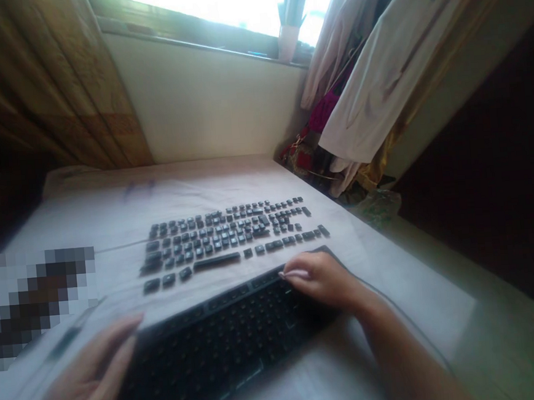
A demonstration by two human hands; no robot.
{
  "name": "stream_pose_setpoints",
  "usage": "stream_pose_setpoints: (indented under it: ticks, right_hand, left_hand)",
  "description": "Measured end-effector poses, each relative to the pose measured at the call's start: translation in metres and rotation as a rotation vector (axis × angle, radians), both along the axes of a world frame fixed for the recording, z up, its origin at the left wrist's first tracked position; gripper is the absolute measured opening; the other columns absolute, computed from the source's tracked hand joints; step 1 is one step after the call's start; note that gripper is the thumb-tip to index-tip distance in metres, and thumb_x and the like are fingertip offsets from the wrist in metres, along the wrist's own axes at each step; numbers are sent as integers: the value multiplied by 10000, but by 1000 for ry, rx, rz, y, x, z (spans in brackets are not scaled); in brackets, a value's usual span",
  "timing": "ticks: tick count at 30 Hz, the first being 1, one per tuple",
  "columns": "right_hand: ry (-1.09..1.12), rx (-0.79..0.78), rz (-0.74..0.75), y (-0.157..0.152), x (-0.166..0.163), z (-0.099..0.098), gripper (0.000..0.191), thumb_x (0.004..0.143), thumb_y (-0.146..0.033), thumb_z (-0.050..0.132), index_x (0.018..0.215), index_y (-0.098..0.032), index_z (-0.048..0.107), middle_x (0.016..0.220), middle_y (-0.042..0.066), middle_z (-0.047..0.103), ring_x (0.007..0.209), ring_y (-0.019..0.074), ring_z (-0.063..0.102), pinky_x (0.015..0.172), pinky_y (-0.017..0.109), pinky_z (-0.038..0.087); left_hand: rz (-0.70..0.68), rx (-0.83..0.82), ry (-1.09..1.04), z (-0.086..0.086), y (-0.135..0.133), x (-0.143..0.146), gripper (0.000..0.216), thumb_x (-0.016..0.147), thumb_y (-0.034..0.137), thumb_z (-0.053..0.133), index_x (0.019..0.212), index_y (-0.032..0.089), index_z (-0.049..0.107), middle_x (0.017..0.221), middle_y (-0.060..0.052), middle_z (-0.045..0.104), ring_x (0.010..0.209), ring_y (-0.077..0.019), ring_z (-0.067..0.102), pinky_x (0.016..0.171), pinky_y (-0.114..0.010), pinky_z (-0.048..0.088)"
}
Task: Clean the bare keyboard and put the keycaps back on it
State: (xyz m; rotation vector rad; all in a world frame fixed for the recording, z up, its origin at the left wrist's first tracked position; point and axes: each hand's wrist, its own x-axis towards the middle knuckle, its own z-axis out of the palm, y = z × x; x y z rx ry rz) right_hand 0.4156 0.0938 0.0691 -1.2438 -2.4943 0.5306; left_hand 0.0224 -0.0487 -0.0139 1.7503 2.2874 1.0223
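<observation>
A black keyboard [204,340] without its keycaps lies tilted in front of me, its small key posts showing. My left hand [89,377] grips its left end, thumb and fingers at the edge. Over the upper right corner of the keyboard rests my right hand [321,276], its fingers closed together. A slim pale thing [295,273] shows at these fingertips; blur hides what it is. Beyond the keyboard, loose black keycaps [214,238] are laid out in rows on white cloth. The long space bar keycap [217,261] lies in the nearest row.
The white-covered surface [96,207] reaches back to a wall under a window [196,8]. A dark cable [405,312] runs down its right side. Brown curtains [55,87] hang at left, and pale fabric [386,73] hangs at right. A pixelated patch covers the left edge.
</observation>
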Motion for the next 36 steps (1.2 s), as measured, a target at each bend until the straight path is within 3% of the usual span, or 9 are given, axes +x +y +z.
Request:
stream_pose_setpoints:
  ticks: [4,10,15,21,27,36]
  right_hand:
    - [-47,54,-35,-4,-6,-7,117,865,-175,638,882,-212,748,872,53,774,771,188,711,720,277,510]
    - [-56,40,-37,-9,0,-17,159,856,-153,611,885,-224,750,895,52,780,804,193,727,745,279,523]
    - [-50,14,-34,-13,2,-16,165,812,-143,618,845,-222,760,861,43,792,785,202,744,726,277,533]
    - [10,10,-19,-14,3,-14,153,806,-147,612,806,-211,751,805,40,787,729,190,739,683,260,537]
    - [125,88,-22,-15,-3,-17,154,897,-185,586,904,-202,739,886,63,781,793,181,735,749,267,550]
    - [70,88,55,-18,-13,-24,141,856,-135,637,903,-202,753,852,54,762,762,177,727,700,244,533]
  left_hand:
    - [-48,-29,-102,11,1,7,506,792,735,483,1011,354,734,1087,52,771,1015,-180,730,914,-251,559]
    - [-66,-4,-79,23,4,14,490,797,710,487,985,334,740,1052,27,779,961,-178,743,907,-243,562]
    - [-65,14,-76,24,5,14,510,787,725,486,968,325,745,1021,25,784,931,-174,748,890,-237,567]
    - [-65,-44,-94,24,3,12,410,790,621,529,954,323,756,993,21,791,901,-176,753,789,-192,586]
    - [-34,-60,-128,28,4,15,367,757,573,547,928,332,765,965,29,794,881,-170,756,782,-180,582]
    - [-53,-93,-138,24,-1,11,370,795,584,544,979,344,757,1014,41,787,933,-168,747,779,-170,582]
